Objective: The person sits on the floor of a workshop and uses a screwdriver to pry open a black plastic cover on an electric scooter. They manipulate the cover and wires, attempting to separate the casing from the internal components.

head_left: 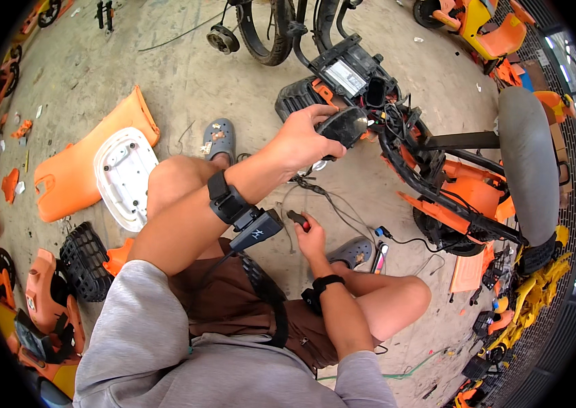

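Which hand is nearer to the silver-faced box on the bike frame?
Left. The left hand is just below the silver-faced box in the picture, holding a black rounded part; the right hand is much lower, with a red-and-black tool.

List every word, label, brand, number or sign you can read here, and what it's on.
Black box strapped to the left forearm: a white mark, which I won't copy out.
Silver box beyond the left hand: pale label, print too small to read.
Black part in that hand: no readable text.
Red-and-black tool in the right hand: none readable.
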The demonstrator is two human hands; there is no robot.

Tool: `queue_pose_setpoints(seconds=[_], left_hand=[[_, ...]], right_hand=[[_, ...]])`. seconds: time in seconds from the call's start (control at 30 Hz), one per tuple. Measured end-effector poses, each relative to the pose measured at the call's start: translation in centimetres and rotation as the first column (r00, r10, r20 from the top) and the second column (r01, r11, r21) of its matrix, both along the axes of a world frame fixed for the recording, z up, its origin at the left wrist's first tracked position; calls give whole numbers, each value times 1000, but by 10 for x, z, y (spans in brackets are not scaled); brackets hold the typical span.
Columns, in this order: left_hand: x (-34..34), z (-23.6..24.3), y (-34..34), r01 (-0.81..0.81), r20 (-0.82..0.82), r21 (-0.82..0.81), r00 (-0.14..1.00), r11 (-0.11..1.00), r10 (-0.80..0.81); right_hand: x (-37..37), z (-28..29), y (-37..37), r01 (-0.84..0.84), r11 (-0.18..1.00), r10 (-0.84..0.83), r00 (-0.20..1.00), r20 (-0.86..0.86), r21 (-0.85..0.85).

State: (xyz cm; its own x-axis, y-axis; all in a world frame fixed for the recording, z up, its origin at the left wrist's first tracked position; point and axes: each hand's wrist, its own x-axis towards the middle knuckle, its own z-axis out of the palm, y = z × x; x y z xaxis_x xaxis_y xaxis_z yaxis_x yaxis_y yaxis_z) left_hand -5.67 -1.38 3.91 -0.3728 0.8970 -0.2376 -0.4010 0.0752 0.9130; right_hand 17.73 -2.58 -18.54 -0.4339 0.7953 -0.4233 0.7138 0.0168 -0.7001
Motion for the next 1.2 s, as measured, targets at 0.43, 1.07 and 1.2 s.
queue_pose_setpoints(seconds=[0.43, 1.07, 1.2], left_hand=[[2, -4, 2, -4, -33, -2, 999, 1000, 4], [3, -3, 6, -48, 74, -21, 996, 999, 50], [4, 2, 4, -74, 82, -27, 994, 997, 76]], right_hand=[[1, 1, 0, -3, 998, 4, 999, -33, 55], [11, 145, 45, 178, 984, -160, 911, -381, 12], [23, 203, 55, 201, 979, -163, 859, -486, 27]])
